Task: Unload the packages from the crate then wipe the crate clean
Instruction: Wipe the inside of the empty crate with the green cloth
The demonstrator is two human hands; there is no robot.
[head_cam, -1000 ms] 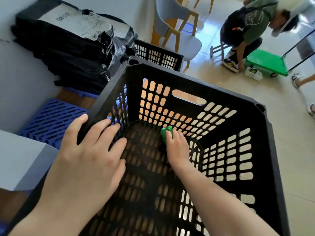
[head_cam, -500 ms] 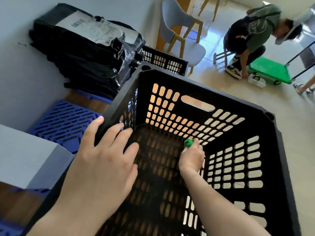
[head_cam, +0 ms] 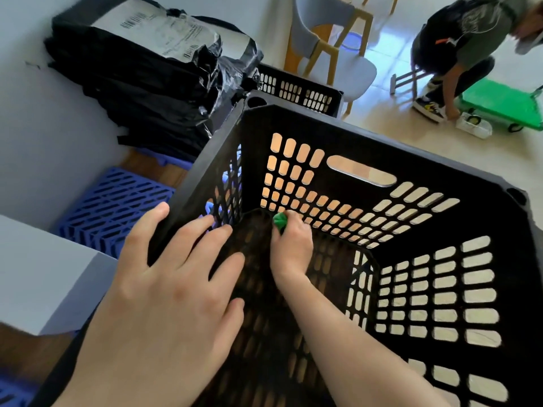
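Right fingers (head_cam: 289,227) are curled tight round a balled green cloth (head_cam: 279,221), pressing it to the floor of the crate (head_cam: 382,133) at the foot of the far wall, near the far left corner. The right hand (head_cam: 293,245) reaches deep inside, forearm running down to the lower right of the frame.

The left hand (head_cam: 176,283) rests on the crate's left rim at centre left. Its fingers are splayed and nearly straight over the inner side, with the thumb outside the wall. No packages show inside the crate. The packages (head_cam: 141,83) lie stacked at upper left against the wall, so unloading looks done and wiping is under way.

Risks, as I judge them:
- The small wad could snag in the floor slots or push through one if pressed hard.
- A bunched cloth covers little, so corners and wall ribs may be missed.
- With only a flat left hand steadying it, the crate could slide or tip under a hard stroke.

Against half a second ago, the cloth sits nearer the far left corner. It was then further right along the far wall's foot. The left hand keeps the same perch on the rim.
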